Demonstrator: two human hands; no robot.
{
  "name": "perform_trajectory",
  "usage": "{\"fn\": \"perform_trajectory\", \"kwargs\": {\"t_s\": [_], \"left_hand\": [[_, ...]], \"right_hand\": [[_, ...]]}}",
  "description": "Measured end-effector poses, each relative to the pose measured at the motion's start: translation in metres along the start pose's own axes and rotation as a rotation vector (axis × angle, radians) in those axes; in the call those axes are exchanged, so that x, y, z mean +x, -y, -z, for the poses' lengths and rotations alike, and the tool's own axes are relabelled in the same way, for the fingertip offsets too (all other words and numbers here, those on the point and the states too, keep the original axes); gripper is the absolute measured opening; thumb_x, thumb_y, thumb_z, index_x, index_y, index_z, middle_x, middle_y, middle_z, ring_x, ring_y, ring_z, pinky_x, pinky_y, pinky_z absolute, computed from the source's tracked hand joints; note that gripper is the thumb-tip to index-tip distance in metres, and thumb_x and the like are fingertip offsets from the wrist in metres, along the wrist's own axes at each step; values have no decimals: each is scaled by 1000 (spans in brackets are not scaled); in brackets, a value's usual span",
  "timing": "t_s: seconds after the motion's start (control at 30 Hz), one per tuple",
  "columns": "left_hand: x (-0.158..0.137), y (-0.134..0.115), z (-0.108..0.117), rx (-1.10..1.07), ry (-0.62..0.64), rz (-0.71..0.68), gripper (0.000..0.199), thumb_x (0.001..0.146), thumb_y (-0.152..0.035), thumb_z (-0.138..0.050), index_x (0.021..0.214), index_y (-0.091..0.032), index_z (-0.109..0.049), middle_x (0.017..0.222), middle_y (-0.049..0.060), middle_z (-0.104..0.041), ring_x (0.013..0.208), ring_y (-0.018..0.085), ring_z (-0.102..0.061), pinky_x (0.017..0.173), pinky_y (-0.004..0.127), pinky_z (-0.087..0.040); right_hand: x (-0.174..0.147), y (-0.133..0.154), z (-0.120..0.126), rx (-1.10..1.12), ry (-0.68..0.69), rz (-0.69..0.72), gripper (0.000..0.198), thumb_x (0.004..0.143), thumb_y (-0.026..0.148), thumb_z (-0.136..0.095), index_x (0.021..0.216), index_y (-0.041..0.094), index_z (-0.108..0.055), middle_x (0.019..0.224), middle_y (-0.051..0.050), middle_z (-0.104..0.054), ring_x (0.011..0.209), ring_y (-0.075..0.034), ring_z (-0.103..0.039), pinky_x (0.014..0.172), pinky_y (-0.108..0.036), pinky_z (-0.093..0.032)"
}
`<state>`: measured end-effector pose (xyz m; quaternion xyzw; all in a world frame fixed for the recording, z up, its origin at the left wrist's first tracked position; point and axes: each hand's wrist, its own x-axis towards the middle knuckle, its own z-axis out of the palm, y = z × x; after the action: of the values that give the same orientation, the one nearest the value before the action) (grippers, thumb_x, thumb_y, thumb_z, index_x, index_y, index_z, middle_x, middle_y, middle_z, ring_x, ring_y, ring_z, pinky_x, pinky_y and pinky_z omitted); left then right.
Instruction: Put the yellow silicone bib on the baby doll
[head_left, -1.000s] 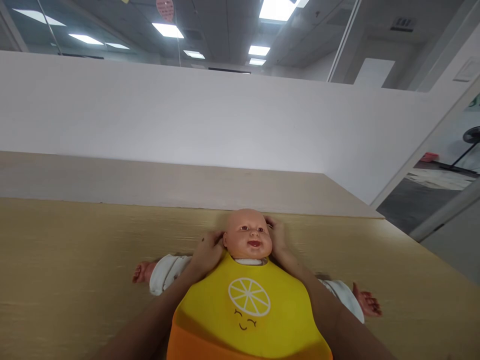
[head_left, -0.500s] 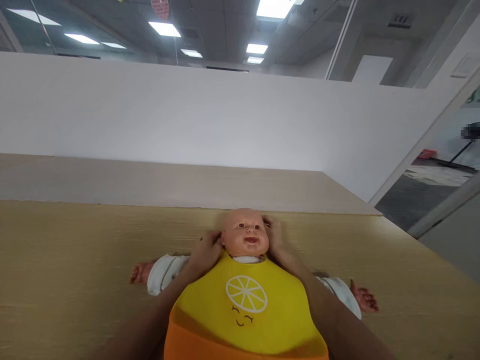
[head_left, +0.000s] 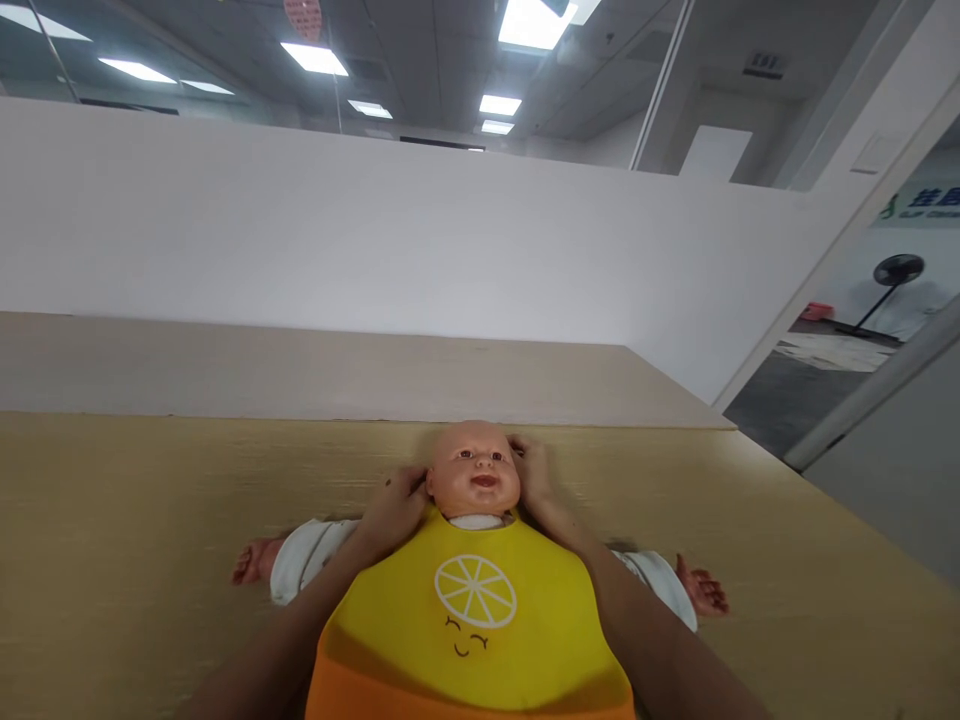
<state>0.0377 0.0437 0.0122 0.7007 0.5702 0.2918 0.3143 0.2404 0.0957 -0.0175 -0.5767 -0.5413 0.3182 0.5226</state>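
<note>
A baby doll [head_left: 474, 465] lies face up on the wooden table, arms in white sleeves spread to both sides. Over its chest lies a yellow bib [head_left: 480, 590] with a white citrus slice, a smiling face and an orange lower part. My left hand [head_left: 394, 510] is closed beside the doll's neck, where one side of the bib's neckband runs up. On the other side of the head, my right hand [head_left: 534, 480] curls in behind the doll's ear at the band's other side. The fingertips and band ends are hidden behind the head.
Behind the doll a paler raised board [head_left: 337, 375] runs along a white wall [head_left: 360, 230] with glass above. To the right, past the table edge, a doorway shows a black standing fan [head_left: 898, 268] and a red object [head_left: 816, 312] on the floor.
The view has shifted slightly, so the doll, bib and hands appear a little further left. Both hands keep their places beside the doll's head.
</note>
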Motion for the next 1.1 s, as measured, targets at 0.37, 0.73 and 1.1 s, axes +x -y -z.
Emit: {"fn": "perform_trajectory", "kwargs": {"t_s": [0.37,0.73,1.1], "left_hand": [[0,0,1,41,15,-7,23,77,-16,-40,67,-15,-61,70,3,-65,74,19,-58,65,25,-35],[5,6,10,-135,131,6,24,70,-29,-45,66,-16,-65,63,-1,-60,64,14,-53,61,23,-36],[4,1,38,-724,-109,-21,68,60,-43,-75,114,-20,-40,67,-1,-68,56,15,-60,53,25,-48]], "right_hand": [[1,4,4,-176,19,-57,21,67,29,-47,62,15,-62,71,-8,-69,71,-21,-62,58,-26,-44],[8,15,12,-240,15,-118,19,69,20,-46,63,14,-62,67,-6,-66,63,-16,-58,55,-24,-39],[4,84,41,35,-46,525,24,83,38,-54,88,17,-65,93,-6,-61,74,-14,-60,62,-25,-49]]}}
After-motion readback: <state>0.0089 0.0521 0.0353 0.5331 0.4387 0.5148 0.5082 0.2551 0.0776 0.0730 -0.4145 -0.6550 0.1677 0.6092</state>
